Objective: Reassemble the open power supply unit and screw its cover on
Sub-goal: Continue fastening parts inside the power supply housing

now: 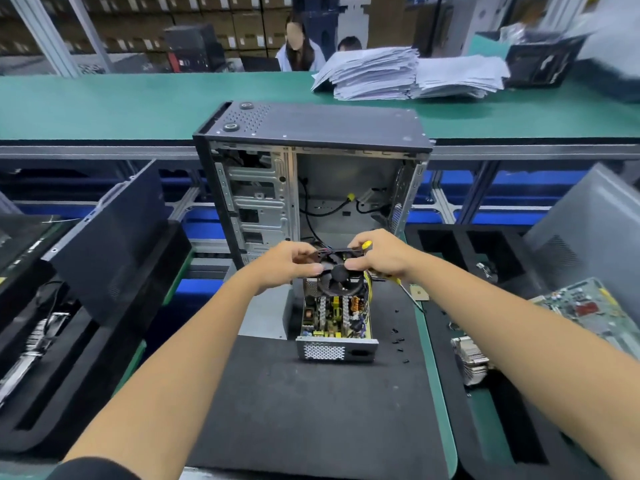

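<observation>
The open power supply unit lies on a black mat, its circuit board exposed and its perforated end plate facing me. Both hands hold a black fan tilted above the unit's far end. My left hand grips the fan's left edge. My right hand grips its right edge and also holds a yellow-handled screwdriver, whose shaft points down to the right. A grey metal cover lies flat just left of the unit.
An empty computer case stands open behind the unit. Several small black screws lie on the mat to the right. A circuit board and a heatsink sit at right, foam trays at left. Stacked papers lie on the far bench.
</observation>
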